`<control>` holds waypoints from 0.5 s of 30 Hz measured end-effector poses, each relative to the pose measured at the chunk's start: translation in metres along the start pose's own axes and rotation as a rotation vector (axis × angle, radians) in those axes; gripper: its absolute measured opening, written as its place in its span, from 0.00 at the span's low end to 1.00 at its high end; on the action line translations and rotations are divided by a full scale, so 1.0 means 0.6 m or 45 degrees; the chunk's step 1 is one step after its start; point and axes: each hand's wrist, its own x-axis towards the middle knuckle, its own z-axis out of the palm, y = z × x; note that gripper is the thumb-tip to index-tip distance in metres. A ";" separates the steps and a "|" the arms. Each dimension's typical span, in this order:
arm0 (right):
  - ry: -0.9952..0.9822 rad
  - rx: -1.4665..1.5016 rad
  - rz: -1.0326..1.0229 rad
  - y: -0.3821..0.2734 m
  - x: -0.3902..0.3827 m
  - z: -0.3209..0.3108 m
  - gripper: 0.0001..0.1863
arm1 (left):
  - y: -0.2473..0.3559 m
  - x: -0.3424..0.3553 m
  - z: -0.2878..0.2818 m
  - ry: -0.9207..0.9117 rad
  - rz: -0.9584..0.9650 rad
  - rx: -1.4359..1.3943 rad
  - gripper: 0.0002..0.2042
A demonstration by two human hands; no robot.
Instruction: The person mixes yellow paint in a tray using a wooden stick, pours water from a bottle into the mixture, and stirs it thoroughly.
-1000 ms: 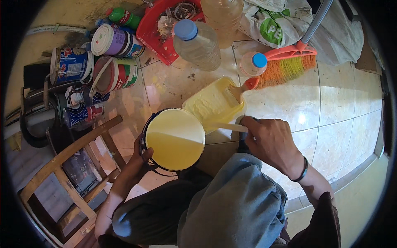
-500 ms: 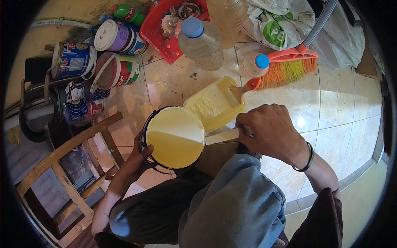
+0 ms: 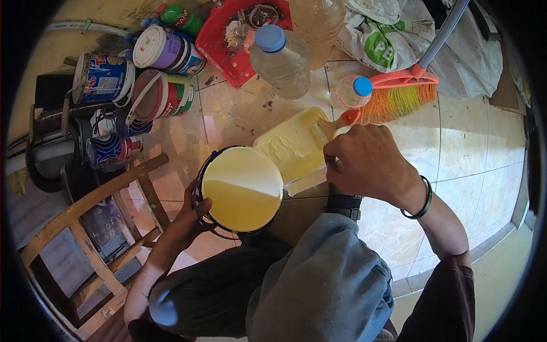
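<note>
My left hand (image 3: 194, 214) is closed round the side of an open bucket (image 3: 242, 188) of pale yellow paint, tilted above my legs. My right hand (image 3: 364, 165) grips a flat, pale stick (image 3: 303, 183), its end just right of the bucket's rim. Behind it lies a yellow paint tray (image 3: 276, 145) with some paint in it and a red-tipped brush (image 3: 346, 118) resting at its far right end.
Paint cans (image 3: 162, 94), a wooden chair frame (image 3: 74, 211), a red dustpan (image 3: 228, 62), large water bottles (image 3: 279, 68), a small blue-capped bottle (image 3: 352, 94), an orange broom (image 3: 399, 94) and white sacks (image 3: 461, 68) surround me on the tiled floor (image 3: 467, 171).
My right hand has risen and shifted slightly left, bringing the stick from over the tray down beside the bucket's rim. The bucket stays in my left hand, nearly unmoved.
</note>
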 end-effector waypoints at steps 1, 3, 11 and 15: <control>0.001 0.000 0.002 -0.001 0.002 0.000 0.07 | 0.000 0.001 -0.001 -0.001 0.001 0.002 0.61; -0.009 -0.042 -0.034 -0.004 0.009 0.006 0.07 | -0.003 0.002 -0.004 -0.008 -0.011 -0.014 0.61; -0.037 -0.075 -0.092 -0.005 0.034 0.013 0.05 | -0.001 0.002 0.000 0.002 -0.024 0.000 0.59; -0.031 -0.029 -0.126 0.000 0.037 0.009 0.05 | -0.001 0.001 0.000 0.007 -0.011 -0.002 0.58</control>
